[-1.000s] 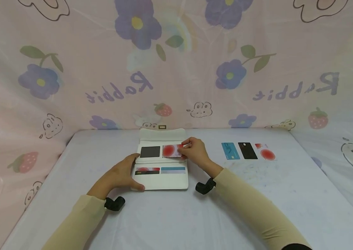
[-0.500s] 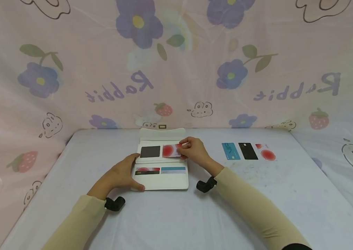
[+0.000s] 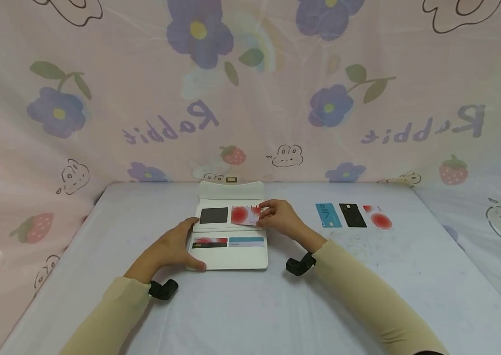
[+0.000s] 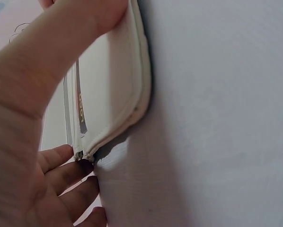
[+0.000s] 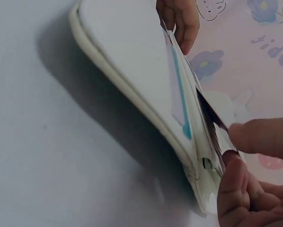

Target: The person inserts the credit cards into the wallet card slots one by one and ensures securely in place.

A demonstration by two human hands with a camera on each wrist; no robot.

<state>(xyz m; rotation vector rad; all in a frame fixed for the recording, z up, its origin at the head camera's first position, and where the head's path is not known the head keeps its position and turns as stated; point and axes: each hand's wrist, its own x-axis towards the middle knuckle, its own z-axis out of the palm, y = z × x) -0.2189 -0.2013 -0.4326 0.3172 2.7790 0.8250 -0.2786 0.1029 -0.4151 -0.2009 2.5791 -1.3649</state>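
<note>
A white wallet lies unfolded on the table, its flap spread away from me. My left hand holds its left side, thumb on the near corner; in the left wrist view the fingers reach the fold's end. A red-and-white card lies at the upper right section, beside a dark grey window. With thumb and fingertips, my right hand pinches that card's right edge; in the right wrist view its thumb meets the card edge-on. Two lower slots hold a black-and-red pair and a blue card.
To the right lie three cards in a row: a blue one, a black one and a red-and-white one. White cloth covers the table. A patterned curtain hangs behind and along the sides.
My right hand has shifted slightly right on the red-and-white card, showing more of its face. The left hand and the wallet stay where they were.
</note>
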